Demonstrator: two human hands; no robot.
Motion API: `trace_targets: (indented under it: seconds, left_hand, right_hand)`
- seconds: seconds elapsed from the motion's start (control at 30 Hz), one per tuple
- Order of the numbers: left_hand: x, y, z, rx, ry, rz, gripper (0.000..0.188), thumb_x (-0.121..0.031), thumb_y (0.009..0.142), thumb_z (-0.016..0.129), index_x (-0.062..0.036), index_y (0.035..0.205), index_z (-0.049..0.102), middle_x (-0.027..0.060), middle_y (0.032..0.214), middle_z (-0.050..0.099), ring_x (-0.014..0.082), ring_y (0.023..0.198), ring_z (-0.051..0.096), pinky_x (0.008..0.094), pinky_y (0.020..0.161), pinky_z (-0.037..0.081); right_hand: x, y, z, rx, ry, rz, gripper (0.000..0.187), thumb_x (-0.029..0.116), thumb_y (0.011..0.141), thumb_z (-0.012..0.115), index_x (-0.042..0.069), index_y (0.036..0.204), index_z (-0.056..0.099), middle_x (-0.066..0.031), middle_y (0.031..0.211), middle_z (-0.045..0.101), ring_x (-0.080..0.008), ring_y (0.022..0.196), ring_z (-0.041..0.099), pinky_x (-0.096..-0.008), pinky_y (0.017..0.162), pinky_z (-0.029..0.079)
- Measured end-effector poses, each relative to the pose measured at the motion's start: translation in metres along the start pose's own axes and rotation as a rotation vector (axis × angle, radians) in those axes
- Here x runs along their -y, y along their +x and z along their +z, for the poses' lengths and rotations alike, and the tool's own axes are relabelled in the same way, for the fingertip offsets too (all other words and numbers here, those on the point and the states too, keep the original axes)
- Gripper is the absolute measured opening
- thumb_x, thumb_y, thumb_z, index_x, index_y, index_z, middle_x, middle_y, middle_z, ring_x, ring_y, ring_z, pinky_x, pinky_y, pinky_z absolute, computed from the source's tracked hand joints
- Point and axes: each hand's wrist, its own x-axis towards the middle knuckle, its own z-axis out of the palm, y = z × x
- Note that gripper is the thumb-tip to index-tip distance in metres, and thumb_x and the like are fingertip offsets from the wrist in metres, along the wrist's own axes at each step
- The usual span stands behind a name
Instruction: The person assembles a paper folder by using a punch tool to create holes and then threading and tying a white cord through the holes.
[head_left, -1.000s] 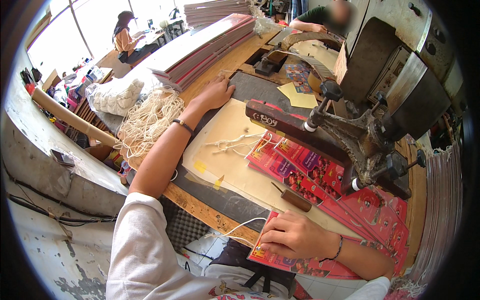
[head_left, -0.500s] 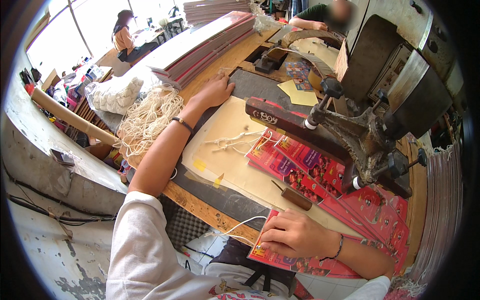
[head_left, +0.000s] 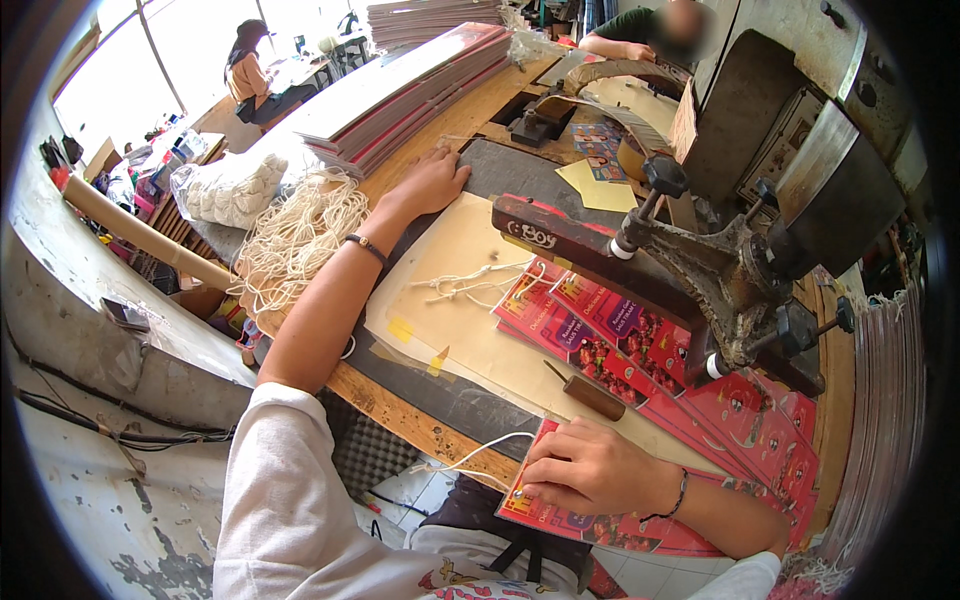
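Observation:
My left hand (head_left: 436, 181) lies on the worktable beside the large stack of panels, its fingers stretched out and holding nothing. My right hand (head_left: 590, 466), fingers bent, grips a glossy red printed card (head_left: 530, 507) at the near table edge. A white cord (head_left: 480, 455) runs from that card's end. Just beyond the right hand lies an awl (head_left: 592, 397) with a wooden handle, its point toward the left. More red printed cards (head_left: 620, 325) fan out under the metal press arm (head_left: 590, 250), and knotted white cords (head_left: 470, 284) trail from them onto the cream sheet (head_left: 420, 320).
A pile of loose white cord (head_left: 295, 230) sits by my left forearm, beside a bagged bundle (head_left: 235, 188). Tall stacked panels (head_left: 420, 95) stand behind. The heavy metal machine (head_left: 730, 250) overhangs the right side. Two other people (head_left: 258, 80) sit farther off.
Both of my hands stay practically where they were. The far seated person's head has turned slightly.

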Motion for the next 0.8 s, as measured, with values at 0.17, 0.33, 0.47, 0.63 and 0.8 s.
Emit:
trace_targets:
  seconds: [0.17, 0.33, 0.47, 0.63, 0.8]
  left_hand:
    - [-0.010, -0.003, -0.010, 0.075, -0.016, -0.035, 0.057, -0.038, 0.105, 0.038, 0.0050, 0.142, 0.045, 0.0248, 0.157, 0.031, 0.0376, 0.147, 0.027, 0.0454, 0.120, 0.023]
    - [-0.011, -0.005, -0.010, 0.037, -0.018, -0.025, 0.057, -0.039, 0.103, 0.039, 0.0039, 0.140, 0.046, 0.0248, 0.153, 0.038, 0.0380, 0.145, 0.032, 0.0517, 0.117, 0.025]
    - [-0.011, -0.004, -0.010, 0.050, -0.024, -0.034, 0.058, -0.039, 0.103, 0.039, 0.0041, 0.142, 0.045, 0.0248, 0.154, 0.037, 0.0376, 0.146, 0.030, 0.0510, 0.118, 0.024]
    - [-0.007, -0.003, -0.006, 0.039, -0.027, -0.029, 0.059, -0.040, 0.103, 0.038, 0.0038, 0.142, 0.045, 0.0245, 0.154, 0.036, 0.0370, 0.146, 0.029, 0.0508, 0.119, 0.023]
    - [-0.006, -0.001, -0.005, 0.055, -0.031, -0.027, 0.059, -0.040, 0.103, 0.038, 0.0038, 0.143, 0.043, 0.0244, 0.156, 0.034, 0.0369, 0.147, 0.028, 0.0510, 0.119, 0.022]
  right_hand:
    - [-0.001, 0.000, 0.000, -0.008, 0.000, -0.006, 0.011, 0.021, 0.089, 0.072, 0.010, 0.091, 0.069, -0.0014, 0.095, 0.065, -0.0206, 0.084, 0.062, -0.0347, 0.076, 0.048]
    - [-0.003, -0.001, 0.000, -0.008, -0.012, -0.023, 0.013, 0.020, 0.086, 0.076, 0.012, 0.093, 0.069, -0.0003, 0.097, 0.066, -0.0182, 0.085, 0.063, -0.0334, 0.073, 0.046]
    - [-0.004, -0.002, 0.001, -0.011, -0.012, -0.025, 0.013, 0.020, 0.086, 0.076, 0.012, 0.093, 0.069, -0.0003, 0.097, 0.066, -0.0183, 0.085, 0.063, -0.0334, 0.073, 0.046]
    - [-0.003, -0.002, 0.001, -0.014, -0.010, -0.029, 0.013, 0.020, 0.086, 0.076, 0.012, 0.093, 0.069, -0.0003, 0.098, 0.066, -0.0188, 0.084, 0.062, -0.0337, 0.073, 0.046]
    - [-0.004, -0.002, 0.001, -0.014, -0.009, -0.030, 0.013, 0.020, 0.086, 0.076, 0.012, 0.093, 0.069, -0.0002, 0.098, 0.066, -0.0192, 0.083, 0.062, -0.0339, 0.073, 0.046]
